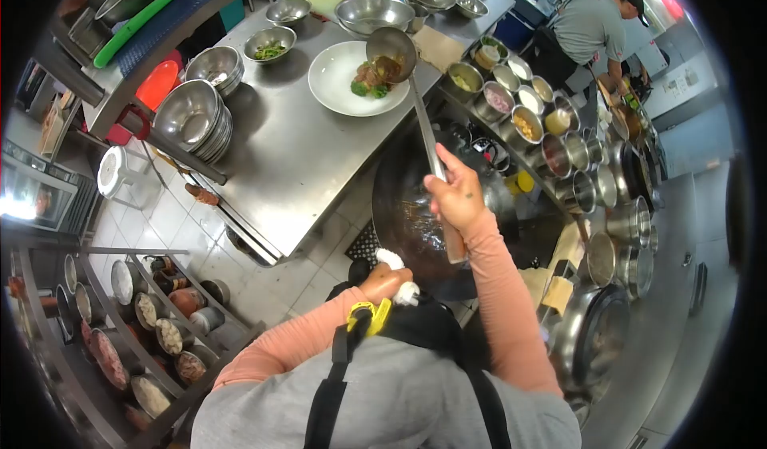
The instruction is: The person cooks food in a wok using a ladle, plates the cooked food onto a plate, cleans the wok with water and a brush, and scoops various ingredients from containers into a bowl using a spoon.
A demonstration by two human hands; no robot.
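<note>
My right hand (459, 189) is closed round the long handle of a metal ladle (391, 49). The ladle's bowl is tilted over a white plate (331, 81), with brown food in and below it. Green broccoli (369, 90) lies on the plate beside the brown food. Close to my body, my left hand (386, 283) is closed round a white cloth (390, 259), which sticks out at both sides of the fist. A large dark wok (407, 233) is below the ladle handle, between my hands.
Metal bowls stand along the steel table (280, 161), one with greens (270, 50). Ingredient tins (527, 124) line the right side. A co-worker (591, 29) bends over a counter at the upper right. Shelves of food containers (168, 335) stand at the lower left.
</note>
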